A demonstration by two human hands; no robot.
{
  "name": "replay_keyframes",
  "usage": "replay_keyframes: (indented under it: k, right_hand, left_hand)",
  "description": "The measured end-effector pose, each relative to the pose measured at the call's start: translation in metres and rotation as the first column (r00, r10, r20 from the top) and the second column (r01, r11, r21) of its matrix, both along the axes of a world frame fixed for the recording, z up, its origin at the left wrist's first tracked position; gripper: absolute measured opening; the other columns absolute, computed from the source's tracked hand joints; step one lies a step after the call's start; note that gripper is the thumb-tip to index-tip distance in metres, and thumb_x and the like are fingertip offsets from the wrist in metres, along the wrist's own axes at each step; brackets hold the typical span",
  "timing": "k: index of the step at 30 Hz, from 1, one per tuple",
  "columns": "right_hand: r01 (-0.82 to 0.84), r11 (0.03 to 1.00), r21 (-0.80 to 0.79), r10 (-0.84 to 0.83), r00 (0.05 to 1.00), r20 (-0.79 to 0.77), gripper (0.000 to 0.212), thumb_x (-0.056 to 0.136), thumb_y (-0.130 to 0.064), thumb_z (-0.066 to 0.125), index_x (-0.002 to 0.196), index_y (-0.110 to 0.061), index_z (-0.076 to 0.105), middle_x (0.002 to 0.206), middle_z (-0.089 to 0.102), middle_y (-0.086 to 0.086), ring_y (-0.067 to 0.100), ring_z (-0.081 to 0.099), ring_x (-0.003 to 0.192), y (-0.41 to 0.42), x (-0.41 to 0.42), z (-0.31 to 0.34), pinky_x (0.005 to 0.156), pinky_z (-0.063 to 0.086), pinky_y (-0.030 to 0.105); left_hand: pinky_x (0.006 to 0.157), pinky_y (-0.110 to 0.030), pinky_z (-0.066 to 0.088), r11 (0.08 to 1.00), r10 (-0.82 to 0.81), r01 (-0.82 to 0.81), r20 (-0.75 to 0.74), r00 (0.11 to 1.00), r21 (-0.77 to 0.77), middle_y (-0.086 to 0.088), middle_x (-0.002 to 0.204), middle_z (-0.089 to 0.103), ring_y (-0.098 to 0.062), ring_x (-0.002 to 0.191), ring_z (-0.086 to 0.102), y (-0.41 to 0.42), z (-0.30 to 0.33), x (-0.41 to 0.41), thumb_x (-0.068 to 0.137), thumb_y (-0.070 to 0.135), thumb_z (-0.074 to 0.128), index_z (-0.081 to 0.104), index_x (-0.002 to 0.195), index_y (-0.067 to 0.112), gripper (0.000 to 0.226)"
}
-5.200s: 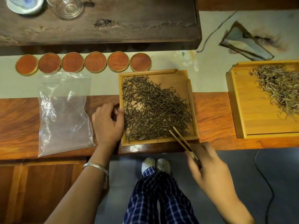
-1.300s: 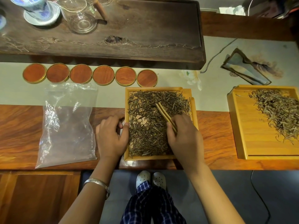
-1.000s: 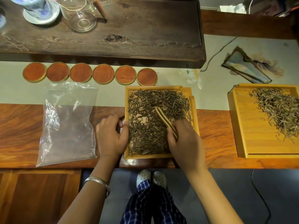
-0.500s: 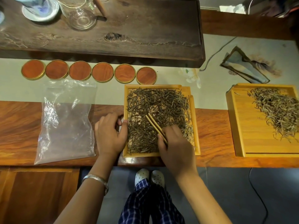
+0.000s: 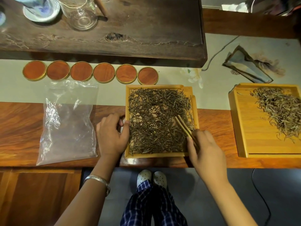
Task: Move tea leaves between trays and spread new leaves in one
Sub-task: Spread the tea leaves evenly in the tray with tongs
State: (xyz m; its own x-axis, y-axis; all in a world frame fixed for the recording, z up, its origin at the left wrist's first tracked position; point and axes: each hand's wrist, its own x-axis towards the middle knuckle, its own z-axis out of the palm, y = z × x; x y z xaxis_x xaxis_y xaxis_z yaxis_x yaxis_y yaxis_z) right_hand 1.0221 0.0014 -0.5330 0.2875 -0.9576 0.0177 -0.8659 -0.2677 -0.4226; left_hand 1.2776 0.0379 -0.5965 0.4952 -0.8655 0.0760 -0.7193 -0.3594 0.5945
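A small bamboo tray (image 5: 194, 110) sits in front of me, covered nearly edge to edge with dark tea leaves (image 5: 156, 121). My left hand (image 5: 112, 136) grips the tray's left rim, thumb over the edge. My right hand (image 5: 206, 154) holds bamboo tongs (image 5: 184, 126), whose tips lie in the leaves near the tray's right side. A larger bamboo tray (image 5: 247, 128) stands at the right, with paler tea leaves (image 5: 280, 110) piled in its far right part.
A clear plastic bag (image 5: 68, 121) lies flat left of the small tray. Several round red coasters (image 5: 91, 74) line the cloth behind it. A dark wooden tea board (image 5: 146, 28) with a glass pitcher (image 5: 81, 15) and a porcelain cup (image 5: 40, 7) stands at the back. A cable (image 5: 260, 198) hangs at the right.
The tongs swept from the tray's far middle toward the near right corner over the last second. The dark leaves now lie more evenly than five seconds ago. My left hand has stayed on the rim.
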Motion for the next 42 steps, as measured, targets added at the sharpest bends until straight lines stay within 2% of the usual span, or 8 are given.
replay_keyframes:
  k: [7, 10, 14, 21, 26, 29, 34, 42]
  right_hand:
    - [0.017, 1.0, -0.014, -0.017, 0.999, 0.044, 0.013, 0.09, -0.02, 0.06, 0.095, -0.009, 0.06, 0.087, 0.055, 0.006, 0.028, 0.059, 0.067, -0.008, -0.007, 0.006, 0.046, 0.047, 0.035]
    - [0.012, 0.998, -0.054, -0.01, 0.999, 0.046, 0.011, 0.091, -0.019, 0.059, 0.094, -0.008, 0.059, 0.086, 0.055, 0.005, 0.023, 0.055, 0.065, -0.03, 0.0, 0.006, 0.048, 0.041, 0.027]
    - [0.0, 0.997, -0.078, -0.001, 1.0, -0.017, 0.012, 0.093, -0.019, 0.057, 0.093, -0.007, 0.058, 0.087, 0.055, 0.006, 0.012, 0.045, 0.063, -0.053, 0.006, 0.004, 0.047, 0.025, 0.012]
    - [-0.009, 0.995, -0.098, 0.006, 0.999, -0.036, 0.014, 0.093, -0.021, 0.056, 0.091, -0.008, 0.055, 0.087, 0.054, 0.007, 0.019, 0.052, 0.064, -0.062, 0.005, 0.001, 0.047, 0.029, 0.02]
    - [0.015, 0.996, -0.092, -0.02, 0.999, -0.048, 0.013, 0.093, -0.019, 0.056, 0.09, -0.006, 0.055, 0.086, 0.054, 0.009, 0.022, 0.052, 0.064, -0.059, 0.002, -0.001, 0.046, 0.021, 0.013]
    - [0.031, 0.995, -0.092, -0.034, 0.999, -0.036, 0.014, 0.093, -0.019, 0.055, 0.091, -0.005, 0.056, 0.087, 0.054, 0.01, 0.018, 0.047, 0.064, -0.06, 0.003, 0.001, 0.045, 0.022, 0.015]
    - [0.035, 0.995, -0.096, -0.033, 0.999, 0.014, 0.013, 0.092, -0.018, 0.058, 0.092, -0.005, 0.057, 0.087, 0.055, 0.009, 0.024, 0.054, 0.065, -0.053, 0.001, 0.005, 0.051, 0.035, 0.026]
    - [0.004, 1.0, -0.001, -0.004, 1.0, 0.007, 0.013, 0.091, -0.02, 0.058, 0.092, -0.006, 0.059, 0.084, 0.054, 0.007, 0.024, 0.055, 0.066, -0.041, 0.0, 0.004, 0.052, 0.04, 0.029]
  left_hand:
    - [0.069, -0.031, 0.024, 1.0, 0.001, -0.001, 0.0, 1.0, -0.009, 0.004, 0.071, 0.049, -0.016, 0.069, 0.04, 0.0, -0.002, 0.0, 0.086, 0.033, 0.05, 0.045, 0.073, 0.021, 0.018]
    - [0.068, -0.031, 0.022, 1.0, 0.012, -0.012, 0.004, 1.0, -0.006, 0.004, 0.069, 0.048, -0.015, 0.068, 0.037, 0.0, -0.001, -0.001, 0.086, 0.029, 0.053, 0.043, 0.071, 0.021, 0.019]
    - [0.068, -0.031, 0.023, 1.0, 0.017, -0.017, 0.009, 1.0, 0.004, 0.002, 0.068, 0.049, -0.017, 0.067, 0.039, 0.0, -0.001, 0.0, 0.087, 0.029, 0.053, 0.045, 0.071, 0.018, 0.021]
    - [0.068, -0.03, 0.02, 1.0, 0.019, -0.019, 0.015, 1.0, 0.011, 0.003, 0.068, 0.049, -0.015, 0.067, 0.038, 0.0, -0.003, 0.0, 0.088, 0.031, 0.052, 0.044, 0.071, 0.019, 0.022]
    - [0.067, -0.03, 0.021, 1.0, 0.015, -0.015, 0.017, 1.0, 0.008, 0.003, 0.068, 0.048, -0.015, 0.067, 0.038, 0.0, -0.004, 0.001, 0.088, 0.032, 0.05, 0.043, 0.071, 0.019, 0.022]
    - [0.067, -0.031, 0.022, 1.0, 0.014, -0.014, 0.011, 1.0, 0.011, 0.003, 0.068, 0.048, -0.015, 0.067, 0.039, 0.0, -0.005, 0.001, 0.088, 0.032, 0.051, 0.043, 0.071, 0.02, 0.022]
    - [0.069, -0.031, 0.024, 1.0, 0.006, -0.006, 0.004, 1.0, -0.008, 0.008, 0.069, 0.045, -0.013, 0.068, 0.038, 0.001, -0.005, 0.001, 0.088, 0.033, 0.05, 0.039, 0.073, 0.028, 0.019]
    - [0.069, -0.032, 0.025, 1.0, 0.009, -0.009, 0.009, 1.0, 0.011, 0.002, 0.069, 0.049, -0.018, 0.067, 0.041, 0.0, -0.002, 0.0, 0.087, 0.032, 0.05, 0.046, 0.072, 0.017, 0.022]
